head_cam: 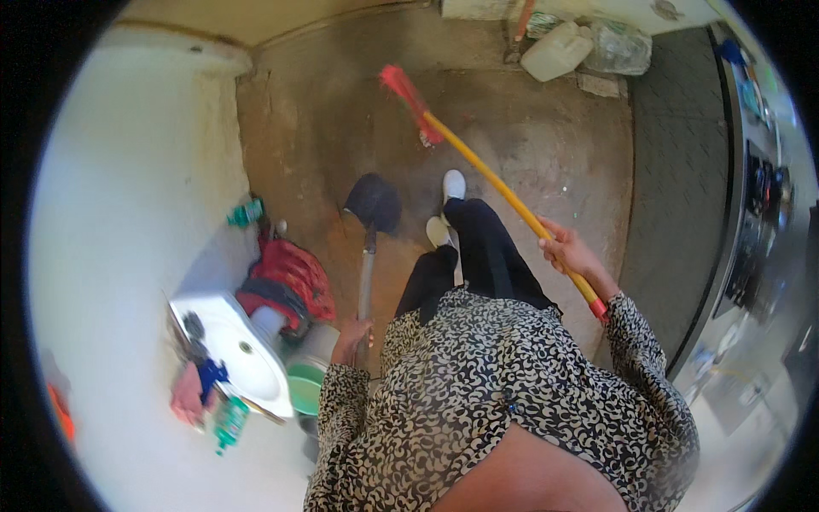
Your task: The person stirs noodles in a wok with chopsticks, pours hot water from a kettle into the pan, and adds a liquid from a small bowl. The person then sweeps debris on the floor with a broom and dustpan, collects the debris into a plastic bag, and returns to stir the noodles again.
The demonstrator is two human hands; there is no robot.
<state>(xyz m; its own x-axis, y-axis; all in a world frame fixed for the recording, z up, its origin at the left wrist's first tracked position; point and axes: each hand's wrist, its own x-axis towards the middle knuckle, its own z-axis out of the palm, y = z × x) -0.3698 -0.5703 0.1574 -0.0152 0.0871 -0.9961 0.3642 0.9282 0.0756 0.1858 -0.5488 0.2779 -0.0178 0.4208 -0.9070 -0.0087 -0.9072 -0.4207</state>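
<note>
My right hand [566,246] grips the yellow handle of a broom [489,173]. Its red bristle head [409,96] is over the brown floor ahead of my feet, beside a small bit of pale debris [425,138]. In my left hand [352,342] is the grey shaft of a shovel [366,281]. The shovel's dark blade [374,202] hangs low over the floor, left of my white shoes [440,232]; whether it touches the floor cannot be told.
On the left are a white corner washbasin [253,361], a red and dark bag or cloth [294,281], a green bottle [246,212] and a green bucket [306,387]. Plastic containers [558,52] stand at the far wall. A counter with a stove [755,211] lines the right.
</note>
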